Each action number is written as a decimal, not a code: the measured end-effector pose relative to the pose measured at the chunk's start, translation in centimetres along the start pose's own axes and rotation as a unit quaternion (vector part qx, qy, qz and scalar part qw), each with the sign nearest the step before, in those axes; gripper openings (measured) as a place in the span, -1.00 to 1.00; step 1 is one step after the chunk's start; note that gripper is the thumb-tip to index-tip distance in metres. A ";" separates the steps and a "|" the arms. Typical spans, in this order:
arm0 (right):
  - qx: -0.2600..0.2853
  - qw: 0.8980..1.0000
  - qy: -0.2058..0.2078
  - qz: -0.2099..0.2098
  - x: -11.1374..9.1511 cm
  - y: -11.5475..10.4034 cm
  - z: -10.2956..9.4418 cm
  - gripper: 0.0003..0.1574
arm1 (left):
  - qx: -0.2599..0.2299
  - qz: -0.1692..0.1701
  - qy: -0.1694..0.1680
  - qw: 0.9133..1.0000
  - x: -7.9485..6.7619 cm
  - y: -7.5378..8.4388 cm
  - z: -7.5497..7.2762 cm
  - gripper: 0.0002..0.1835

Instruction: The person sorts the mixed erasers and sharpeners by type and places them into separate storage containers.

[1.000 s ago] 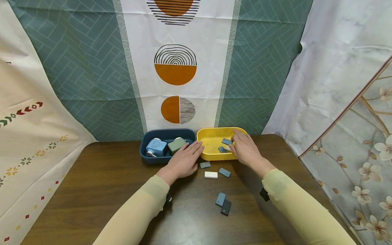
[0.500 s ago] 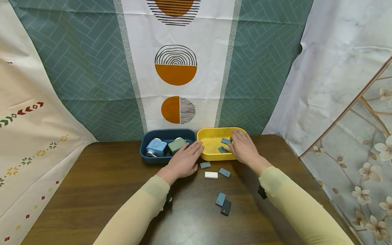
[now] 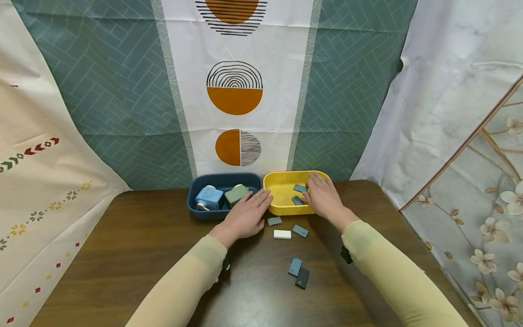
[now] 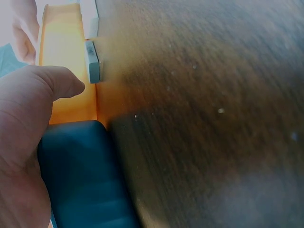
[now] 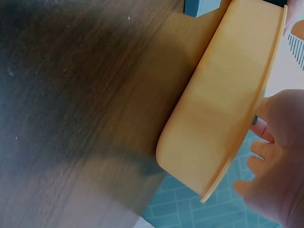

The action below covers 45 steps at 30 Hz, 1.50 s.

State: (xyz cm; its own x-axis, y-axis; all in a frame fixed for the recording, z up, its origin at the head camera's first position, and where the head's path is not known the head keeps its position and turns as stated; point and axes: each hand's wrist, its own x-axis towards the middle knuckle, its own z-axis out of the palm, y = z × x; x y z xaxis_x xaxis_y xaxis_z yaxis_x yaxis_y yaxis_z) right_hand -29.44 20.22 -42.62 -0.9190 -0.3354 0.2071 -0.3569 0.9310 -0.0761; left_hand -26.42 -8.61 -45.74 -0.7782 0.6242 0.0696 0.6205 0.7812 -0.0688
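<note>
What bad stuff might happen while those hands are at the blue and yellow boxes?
The blue-grey block seems pinched by the right hand's thumb and finger, so it might slip and drop.

The left hand lies over where the blue box and yellow box meet; leaning hard could shift or tip them.

The grey block is close to the left thumb, so a sideways move might knock it.

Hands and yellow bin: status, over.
Left hand, fingers straight, at yellow bin. Right hand over it, grip unclear. Two bluish blocks visible inside; right hand hides part of it.
</note>
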 end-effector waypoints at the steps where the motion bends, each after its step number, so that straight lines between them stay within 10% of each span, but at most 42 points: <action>1: 0.000 1.000 0.000 0.001 0.0 0.0 0.0 -0.68 | 0.001 0.000 0.000 1.000 0.0 0.0 0.0 -0.12; 45: 0.052 0.997 0.044 -0.034 -3.5 -0.9 -0.1 -0.40 | -0.013 -0.002 -0.010 1.000 0.0 0.1 -0.4 -0.11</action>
State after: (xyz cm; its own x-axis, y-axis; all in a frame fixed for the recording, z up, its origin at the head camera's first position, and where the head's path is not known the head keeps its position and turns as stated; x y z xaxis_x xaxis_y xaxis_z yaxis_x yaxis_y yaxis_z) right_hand -25.90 20.59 -43.18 -0.8759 -0.3787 0.2988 -0.4369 0.8855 -0.1583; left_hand -26.36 -8.51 -45.36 -0.7827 0.6204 0.0502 0.6189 0.7843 -0.0428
